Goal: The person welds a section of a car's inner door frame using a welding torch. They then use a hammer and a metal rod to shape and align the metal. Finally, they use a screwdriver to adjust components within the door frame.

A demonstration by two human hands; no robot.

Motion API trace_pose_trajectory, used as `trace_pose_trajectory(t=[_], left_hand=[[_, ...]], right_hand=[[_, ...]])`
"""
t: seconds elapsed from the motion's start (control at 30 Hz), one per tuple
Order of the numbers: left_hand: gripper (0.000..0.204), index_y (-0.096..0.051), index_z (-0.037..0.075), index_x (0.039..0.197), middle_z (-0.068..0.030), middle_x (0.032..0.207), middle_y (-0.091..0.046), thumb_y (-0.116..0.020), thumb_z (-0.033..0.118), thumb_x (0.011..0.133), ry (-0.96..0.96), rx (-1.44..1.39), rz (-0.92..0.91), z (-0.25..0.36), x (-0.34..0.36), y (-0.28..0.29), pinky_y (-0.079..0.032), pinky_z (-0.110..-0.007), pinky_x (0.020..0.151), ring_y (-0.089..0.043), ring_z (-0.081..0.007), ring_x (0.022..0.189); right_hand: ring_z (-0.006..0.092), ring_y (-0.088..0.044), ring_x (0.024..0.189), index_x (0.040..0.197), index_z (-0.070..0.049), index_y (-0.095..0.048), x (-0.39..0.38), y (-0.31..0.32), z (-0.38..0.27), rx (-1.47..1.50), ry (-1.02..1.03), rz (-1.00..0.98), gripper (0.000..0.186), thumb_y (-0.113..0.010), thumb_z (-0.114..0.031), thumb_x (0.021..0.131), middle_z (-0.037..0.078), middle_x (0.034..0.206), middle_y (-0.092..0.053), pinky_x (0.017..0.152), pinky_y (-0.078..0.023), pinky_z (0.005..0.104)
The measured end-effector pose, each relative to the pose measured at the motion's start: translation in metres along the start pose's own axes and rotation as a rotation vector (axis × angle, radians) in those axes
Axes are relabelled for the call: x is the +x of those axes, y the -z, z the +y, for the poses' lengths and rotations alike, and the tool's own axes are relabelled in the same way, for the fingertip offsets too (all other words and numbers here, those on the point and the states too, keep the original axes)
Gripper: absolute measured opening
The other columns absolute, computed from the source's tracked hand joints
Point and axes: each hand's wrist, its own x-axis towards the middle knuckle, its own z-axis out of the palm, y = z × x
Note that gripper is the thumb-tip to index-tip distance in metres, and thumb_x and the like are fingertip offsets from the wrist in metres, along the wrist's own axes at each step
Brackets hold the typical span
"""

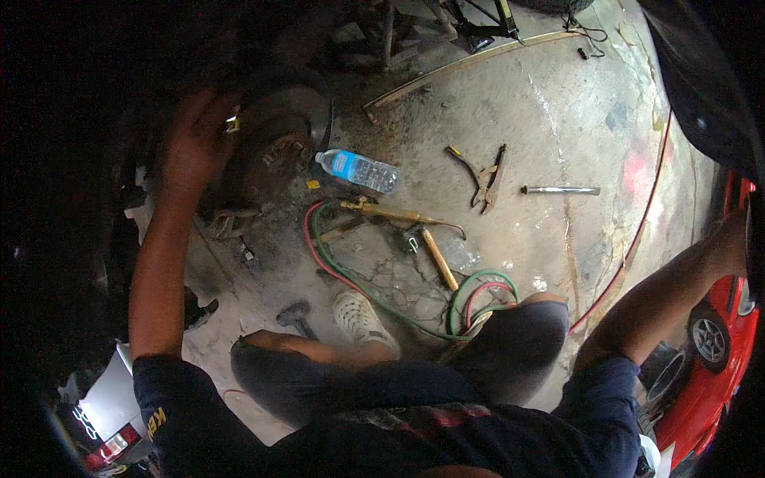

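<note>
My left hand [197, 134] is raised at the left, beside a dark disc [307, 103] that looks like a brake rotor. Its fingers are curled in deep shadow next to a small bright yellowish piece [233, 121], whose kind I cannot make out. My right arm stretches far out to the right; the right hand [735, 239] is mostly lost at the dark picture edge, its fingers hidden. Below the rotor lies a water bottle [358, 170] with a blue label. A brass gas torch [390, 213] with red and green hoses [335, 271] rests on the floor.
Pliers [484, 182], a metal rod [562, 190], a wooden handle [440, 259] and a hammer [296, 319] lie on the concrete. A jack stand [390, 36] and a tire [552, 3] are at the top. A red car [733, 334] stands right, a white car [111, 398] lower left.
</note>
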Motion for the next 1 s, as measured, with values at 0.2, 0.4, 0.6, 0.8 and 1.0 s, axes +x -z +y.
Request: trace_pose_trajectory(t=[0.2, 0.4, 0.6, 0.8, 1.0], left_hand=[[0.057, -0.069, 0.019, 0.127, -0.0150, 0.142, -0.057, -0.081, 0.011, 0.072, -0.034, 0.069, -0.008, 0.013, 0.006, 0.016, -0.049, -0.052, 0.108, -0.053, -0.0444, 0.131], [0.061, -0.070, 0.020, 0.124, -0.0123, 0.133, -0.061, -0.080, 0.010, 0.064, 0.018, 0.104, -0.075, 0.004, -0.014, 0.024, -0.051, -0.051, 0.104, -0.056, -0.0437, 0.124], [0.066, -0.070, 0.018, 0.123, -0.0101, 0.112, -0.062, -0.078, 0.009, 0.058, -0.124, -0.054, 0.018, 0.020, 0.034, 0.028, -0.053, -0.051, 0.089, -0.057, -0.0369, 0.102], [0.063, -0.070, 0.018, 0.124, -0.0088, 0.114, -0.063, -0.078, 0.010, 0.061, -0.078, 0.023, 0.078, 0.030, 0.009, 0.032, -0.054, -0.049, 0.089, -0.058, -0.0373, 0.107], [0.054, -0.070, 0.018, 0.122, -0.0096, 0.127, -0.063, -0.077, 0.013, 0.069, 0.037, 0.017, -0.007, 0.027, -0.009, 0.017, -0.055, -0.048, 0.096, -0.056, -0.0402, 0.126]], right_hand=[[0.0399, -0.045, 0.143, 0.151, -0.001, -0.043, -0.285, -0.124, 0.046, -0.026, -0.056, -1.074, 0.057, -0.056, -0.016, 0.098, 0.024, 0.151, -0.051, 0.120, -0.036, 0.0479], [0.0392, -0.031, 0.152, 0.148, -0.007, -0.053, -0.478, -0.346, -0.027, -0.140, 0.641, -1.567, 0.060, -0.063, -0.023, 0.091, 0.018, 0.167, -0.031, 0.117, -0.030, 0.0637], [0.0362, -0.032, 0.151, 0.145, -0.014, -0.057, -0.517, -0.412, 0.015, -0.359, 0.526, -1.468, 0.055, -0.058, -0.036, 0.095, 0.009, 0.163, -0.039, 0.122, -0.021, 0.0661], [0.0334, -0.051, 0.132, 0.131, -0.007, -0.063, -0.437, -0.264, 0.021, -0.138, 0.990, -1.544, 0.048, -0.065, -0.028, 0.087, 0.013, 0.132, -0.061, 0.116, -0.030, 0.0650], [0.0341, -0.062, 0.108, 0.114, -0.004, -0.062, -0.155, -0.100, -0.081, 0.405, 0.857, -1.137, 0.036, -0.068, -0.026, 0.086, 0.016, 0.108, -0.065, 0.108, -0.043, 0.0521]])
